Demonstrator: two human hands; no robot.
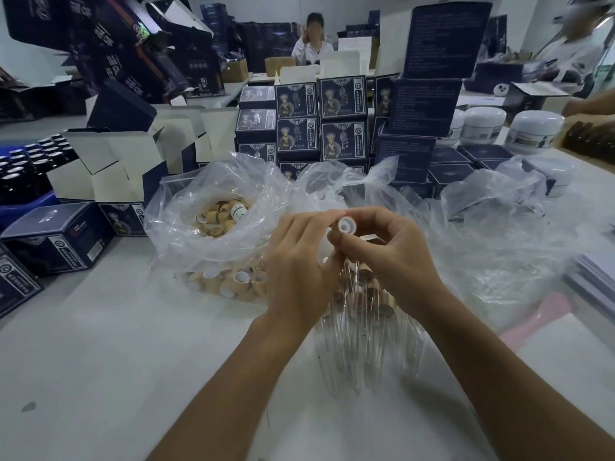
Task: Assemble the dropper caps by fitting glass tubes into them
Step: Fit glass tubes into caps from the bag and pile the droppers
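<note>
Bamboo-toned dropper cap (346,225) pinched by both hands, left (298,271) and right (392,252), above finished droppers (362,314) on the desk (100,344); a bagful of caps (219,216) seemingly remains

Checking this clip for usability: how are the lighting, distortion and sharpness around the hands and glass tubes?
Head view: dim, even, bluish light; wide-angle bending tilts the stacked boxes at the edges; both hands are sharp, the cap readable; the glass tubes below are clear and low-contrast, hard to separate; the plastic bag shows soft glare.
</note>
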